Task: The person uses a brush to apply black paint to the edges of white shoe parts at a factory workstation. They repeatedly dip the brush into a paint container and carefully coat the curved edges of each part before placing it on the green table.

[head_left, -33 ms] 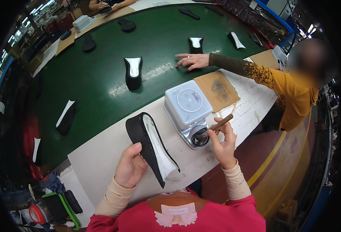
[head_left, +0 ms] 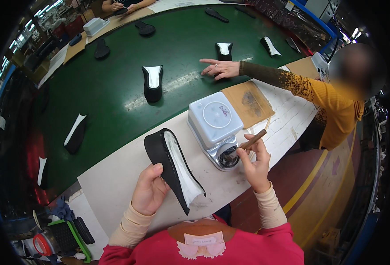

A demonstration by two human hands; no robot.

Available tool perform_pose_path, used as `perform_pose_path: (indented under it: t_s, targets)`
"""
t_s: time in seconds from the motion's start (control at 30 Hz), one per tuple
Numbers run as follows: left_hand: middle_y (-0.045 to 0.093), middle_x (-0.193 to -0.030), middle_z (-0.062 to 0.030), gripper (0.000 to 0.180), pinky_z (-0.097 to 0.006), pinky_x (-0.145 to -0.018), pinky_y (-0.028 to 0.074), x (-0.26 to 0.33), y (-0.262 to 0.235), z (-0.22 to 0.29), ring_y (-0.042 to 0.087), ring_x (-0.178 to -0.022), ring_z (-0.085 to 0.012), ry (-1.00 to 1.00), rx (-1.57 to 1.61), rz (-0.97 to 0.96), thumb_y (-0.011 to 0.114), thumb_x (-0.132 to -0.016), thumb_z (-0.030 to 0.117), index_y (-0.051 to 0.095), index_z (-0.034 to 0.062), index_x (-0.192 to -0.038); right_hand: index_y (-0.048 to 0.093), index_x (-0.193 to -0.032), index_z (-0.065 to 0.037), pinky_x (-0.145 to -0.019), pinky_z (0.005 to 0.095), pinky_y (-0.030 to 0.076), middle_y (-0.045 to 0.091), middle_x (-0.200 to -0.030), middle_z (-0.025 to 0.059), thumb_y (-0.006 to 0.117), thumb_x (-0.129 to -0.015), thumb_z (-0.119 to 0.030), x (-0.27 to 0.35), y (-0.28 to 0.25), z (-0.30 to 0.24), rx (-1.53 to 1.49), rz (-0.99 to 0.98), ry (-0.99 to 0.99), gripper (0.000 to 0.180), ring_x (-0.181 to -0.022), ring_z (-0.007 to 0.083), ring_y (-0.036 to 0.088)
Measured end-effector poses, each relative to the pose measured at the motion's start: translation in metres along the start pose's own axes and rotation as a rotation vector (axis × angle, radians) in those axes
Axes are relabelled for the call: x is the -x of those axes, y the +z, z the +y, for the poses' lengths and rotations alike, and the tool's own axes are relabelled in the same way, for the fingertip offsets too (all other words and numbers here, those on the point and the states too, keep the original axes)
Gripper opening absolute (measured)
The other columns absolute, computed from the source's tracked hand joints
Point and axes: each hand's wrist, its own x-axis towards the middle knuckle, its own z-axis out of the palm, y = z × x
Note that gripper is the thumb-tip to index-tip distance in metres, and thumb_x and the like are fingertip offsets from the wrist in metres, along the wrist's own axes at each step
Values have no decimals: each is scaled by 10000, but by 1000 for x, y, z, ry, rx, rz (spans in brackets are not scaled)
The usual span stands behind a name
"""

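My left hand (head_left: 150,190) grips a black wedge shoe sole (head_left: 158,148) by its side, tilted so its white inner face shows. The thumb lies on the sole's black wall; the other fingers are partly hidden beneath it. In my right hand (head_left: 256,165) is a brush (head_left: 253,140) with a brown wooden handle, pinched between thumb and fingers. Its lower end is at the round dark opening of a metal-based dispenser (head_left: 221,163), which carries a white, box-shaped plastic tank (head_left: 215,118). How deep the bristles reach cannot be made out.
Beyond the pale work ledge (head_left: 111,176) lies a green conveyor belt (head_left: 115,88) bearing several black soles, one (head_left: 153,84) close by. A co-worker's hand (head_left: 221,69) reaches over the belt from the right. Cardboard (head_left: 249,104) lies behind the dispenser; a green-edged basket (head_left: 73,238) stands lower left.
The brush end has shifted very slightly at the dispenser's opening. The co-worker's fingers have moved a little. My left hand and the sole stay in place.
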Motion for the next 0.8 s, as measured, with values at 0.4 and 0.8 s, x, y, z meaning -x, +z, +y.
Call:
perform_pose_path:
  t_s: [0.4,0.8]
  targets:
    - [554,-1138,-92,483,-334,-868,478,1,39,7,572,-997,-168,115,-94,-134,610,-792,79,427,-6,-1230,386,-1234,26,-725,250,453,615,-898,143,607,-831,-22,-9,-1,-89,-1126,-123,164,462,-815,147,580]
    - [542,-1164,-86,615,-314,-925,425,13,60,12,535,-1066,-174,197,-108,-189,694,-704,26,421,-4,-1255,307,-1257,9,-683,211,422,610,-909,169,586,-850,-32,-14,5,-118,-821,117,-275,495,-733,94,524]
